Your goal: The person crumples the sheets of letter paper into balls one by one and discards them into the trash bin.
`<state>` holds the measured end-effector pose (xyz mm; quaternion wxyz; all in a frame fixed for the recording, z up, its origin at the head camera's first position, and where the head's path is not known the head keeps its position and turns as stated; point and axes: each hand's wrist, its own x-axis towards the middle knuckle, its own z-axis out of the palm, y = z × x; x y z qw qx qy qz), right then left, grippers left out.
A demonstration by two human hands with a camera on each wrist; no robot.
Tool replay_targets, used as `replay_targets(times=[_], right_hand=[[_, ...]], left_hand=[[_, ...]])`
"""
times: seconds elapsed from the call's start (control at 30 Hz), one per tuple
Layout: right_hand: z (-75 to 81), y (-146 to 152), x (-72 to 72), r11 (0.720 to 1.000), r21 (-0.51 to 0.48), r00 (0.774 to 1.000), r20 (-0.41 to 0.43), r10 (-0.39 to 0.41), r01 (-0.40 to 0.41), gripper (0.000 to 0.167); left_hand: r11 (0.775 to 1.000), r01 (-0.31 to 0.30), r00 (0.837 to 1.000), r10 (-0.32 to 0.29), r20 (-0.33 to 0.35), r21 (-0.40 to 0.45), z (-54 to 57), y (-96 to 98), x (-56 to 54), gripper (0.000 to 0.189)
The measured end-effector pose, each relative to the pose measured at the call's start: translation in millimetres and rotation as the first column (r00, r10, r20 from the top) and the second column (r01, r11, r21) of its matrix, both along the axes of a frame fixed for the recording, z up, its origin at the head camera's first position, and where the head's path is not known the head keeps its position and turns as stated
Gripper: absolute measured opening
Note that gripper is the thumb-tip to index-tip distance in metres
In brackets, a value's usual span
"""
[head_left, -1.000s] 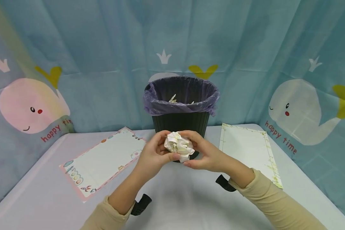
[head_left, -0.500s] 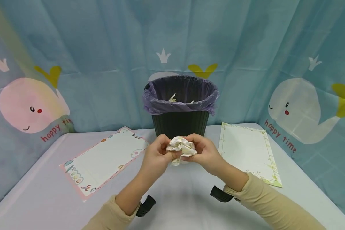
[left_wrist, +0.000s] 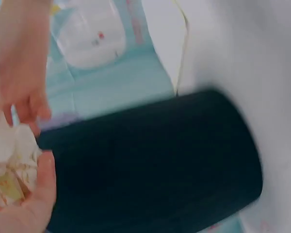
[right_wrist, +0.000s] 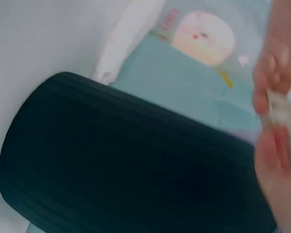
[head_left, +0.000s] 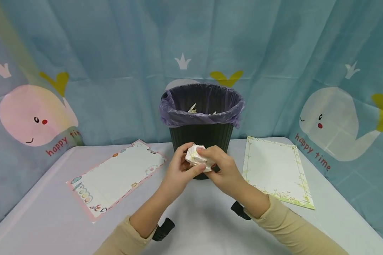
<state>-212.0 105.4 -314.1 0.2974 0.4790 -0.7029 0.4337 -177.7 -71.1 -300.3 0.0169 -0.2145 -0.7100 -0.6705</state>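
A crumpled ball of white paper (head_left: 194, 156) with yellowish marks is held between both hands in front of the bin. My left hand (head_left: 177, 172) grips its left side, fingers behind and thumb across the lower front. From the other side my right hand (head_left: 225, 170) holds the ball, its thumb pressing on the top. In the left wrist view the paper ball (left_wrist: 14, 165) shows at the left edge, partly covered by fingers. The right wrist view has the paper ball (right_wrist: 283, 114) at its right edge, blurred.
A black bin (head_left: 198, 136) with a purple liner (head_left: 198, 119) stands behind the hands, with paper scraps (head_left: 192, 109) inside. A pink-bordered sheet (head_left: 118, 177) lies on the left of the table (head_left: 204, 226), a green-bordered sheet (head_left: 276, 170) on the right. A blue curtain (head_left: 121, 53) surrounds the table.
Both hands have turned and squeezed the paper ball, which looks more compact. The right hand's thumb has shifted up onto the top of the ball. Bin and flat sheets have stayed put.
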Motion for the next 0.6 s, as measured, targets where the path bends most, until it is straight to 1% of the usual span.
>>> replay_targets(times=[0.03,0.07,0.13,0.2,0.3,0.37,0.4,0.43,0.47,0.53,0.57,0.6], right_hand=[[2.7,2,0.7,0.998,0.030,0.998,0.036,0.053,-0.054,0.062],[4.7,5,1.3,0.993,0.054,0.991,0.089,0.096,-0.101,0.063],[9.3,11,3.7,0.982,0.087,0.965,0.215,0.147,-0.169,0.061],[13.4,16,6.5,0.972,0.102,0.935,0.314,0.168,-0.209,0.062],[17.7,19,8.8,0.970,0.106,0.910,0.381,0.164,-0.220,0.063],[20.4,21,9.0,0.961,0.089,0.875,0.442,0.199,-0.263,0.063],[22.2,21,9.2,0.955,0.077,0.849,0.482,0.217,-0.288,0.062],[24.1,22,9.3,0.946,0.059,0.814,0.528,0.240,-0.317,0.062],[26.2,23,9.4,0.935,0.036,0.768,0.582,0.267,-0.352,0.061],[30.3,24,9.4,0.912,-0.008,0.668,0.678,0.306,-0.410,0.058],[31.9,25,9.5,0.903,-0.028,0.620,0.718,0.318,-0.430,0.058],[33.0,25,9.4,0.895,-0.052,0.567,0.757,0.325,-0.444,0.058]], left_hand=[[0.999,-0.018,1.000,0.018,-0.006,0.030,1.8,-0.1,0.4,0.065],[0.998,-0.033,0.999,0.034,-0.017,0.044,3.4,-0.9,1.4,0.063],[0.997,-0.066,0.997,0.067,-0.037,0.038,6.2,-2.4,3.4,0.062],[0.996,-0.086,0.995,0.087,-0.058,0.020,8.4,-3.2,5.1,0.061],[0.996,-0.088,0.992,0.089,-0.087,0.014,8.6,-2.3,7.1,0.056],[0.996,-0.088,0.989,0.087,-0.117,-0.002,6.2,-0.6,8.4,0.050],[0.996,-0.091,0.987,0.089,-0.135,-0.013,4.9,0.5,9.1,0.047],[0.995,-0.097,0.984,0.092,-0.154,-0.027,3.3,1.5,9.9,0.044],[0.993,-0.106,0.980,0.097,-0.174,-0.044,1.8,2.5,10.7,0.042],[0.989,-0.119,0.970,0.098,-0.221,-0.084,-0.8,3.5,12.3,0.036],[0.987,-0.127,0.965,0.100,-0.242,-0.098,-1.6,3.5,12.8,0.034],[0.985,-0.125,0.961,0.091,-0.260,-0.116,-2.2,2.9,13.2,0.033]])
